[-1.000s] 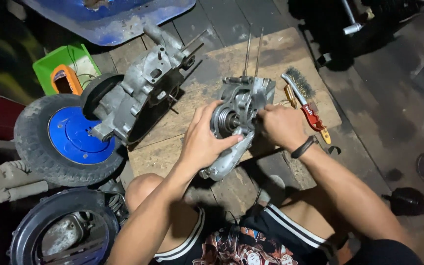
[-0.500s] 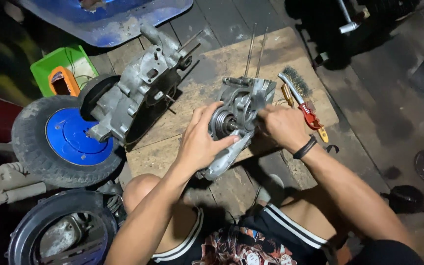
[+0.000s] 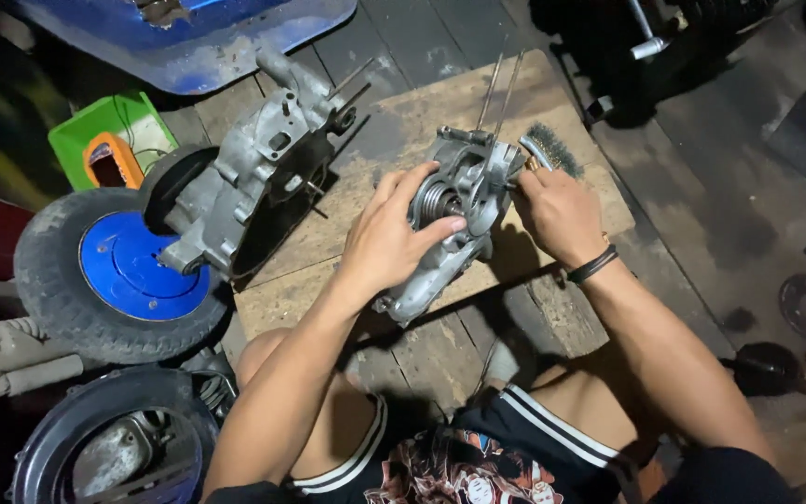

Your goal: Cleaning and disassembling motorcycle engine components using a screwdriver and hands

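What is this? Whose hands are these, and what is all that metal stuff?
The camera sits on a person's head and looks down, so you see their own arms. Both hands hold a grey metal engine case on a wooden board. The left hand grips its front, thumb by the round hole. The right hand holds its far side. A wire brush lies behind that hand. To the left, a bigger engine case leans by a tyre with a blue wheel. A green tray sits beyond.

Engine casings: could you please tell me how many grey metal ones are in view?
2: one casing on the wooden board, held by the left hand and right hand; another casing lies left, beside the blue-hubbed wheel. Others may be hidden.
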